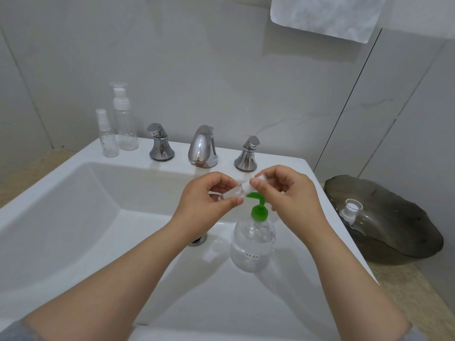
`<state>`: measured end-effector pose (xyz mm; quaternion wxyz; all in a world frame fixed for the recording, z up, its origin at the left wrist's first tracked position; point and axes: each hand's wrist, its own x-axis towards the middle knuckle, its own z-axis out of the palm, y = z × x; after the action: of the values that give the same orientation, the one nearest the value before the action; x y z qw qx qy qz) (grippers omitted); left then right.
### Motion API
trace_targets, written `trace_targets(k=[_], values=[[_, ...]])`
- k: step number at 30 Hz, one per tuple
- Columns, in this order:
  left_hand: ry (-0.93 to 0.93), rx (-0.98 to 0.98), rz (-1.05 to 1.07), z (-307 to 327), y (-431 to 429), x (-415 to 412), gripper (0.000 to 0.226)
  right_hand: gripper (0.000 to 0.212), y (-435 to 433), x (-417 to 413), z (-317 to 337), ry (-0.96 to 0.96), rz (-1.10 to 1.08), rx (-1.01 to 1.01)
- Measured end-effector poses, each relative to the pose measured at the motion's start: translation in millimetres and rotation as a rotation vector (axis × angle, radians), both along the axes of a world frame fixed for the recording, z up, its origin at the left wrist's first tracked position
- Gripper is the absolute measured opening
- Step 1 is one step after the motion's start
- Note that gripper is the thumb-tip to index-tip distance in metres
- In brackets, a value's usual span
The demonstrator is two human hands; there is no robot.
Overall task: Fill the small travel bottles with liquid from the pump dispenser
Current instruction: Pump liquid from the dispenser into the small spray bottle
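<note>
while both hands are hovering over the white sink (73, 217), the left hand (206, 200) is gripping the clear body of a small travel bottle (234, 193), thumb and fingers curled round it, and the bottle is lying tilted, almost sideways, between the two hands. the right hand (285, 193) is pinching the bottle's white top (256, 179) between thumb and fingers. just beneath them the pump dispenser (253, 242) is standing inside the basin near its right wall, its green pump head (258, 210) reaching up close under the held bottle's neck. two more travel bottles are standing upright on the back left ledge: a short spray bottle (108, 136) and a taller one (125, 124) just behind it, left of the chrome faucet (203, 147). off to the right, another clear container (352, 212) is lying on a dark dish (398, 217). a white towel (325, 16) is hanging on the wall above.
</note>
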<state>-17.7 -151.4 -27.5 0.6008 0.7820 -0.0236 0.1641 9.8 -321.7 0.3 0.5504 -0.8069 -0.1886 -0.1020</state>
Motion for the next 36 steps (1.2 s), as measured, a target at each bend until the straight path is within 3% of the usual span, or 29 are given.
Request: trace_targets(k=[5, 11, 15, 23, 36], values=[[-0.002, -0.004, 0.004, 0.6, 0.1, 0.3, 0.022, 0.033, -2.5, -0.3, 4.4, 0.036, 0.039, 0.04], [0.006, -0.001, -0.001, -1.5, 0.2, 0.3, 0.021, 0.011, -1.4, 0.5, 1.1, 0.045, 0.011, 0.008], [-0.007, -0.007, -0.011, -0.6, 0.0, 0.2, 0.021, 0.026, -1.4, 0.0, 2.3, 0.087, 0.103, 0.029], [0.014, -0.072, -0.054, 2.4, 0.4, -0.3, 0.024, 0.013, 0.2, 4.0, -0.6, 0.087, 0.07, 0.063], [-0.029, -0.079, -0.036, -1.3, -4.3, -3.9, 0.022, 0.02, 1.7, 0.2, 0.5, 0.096, 0.036, 0.161]])
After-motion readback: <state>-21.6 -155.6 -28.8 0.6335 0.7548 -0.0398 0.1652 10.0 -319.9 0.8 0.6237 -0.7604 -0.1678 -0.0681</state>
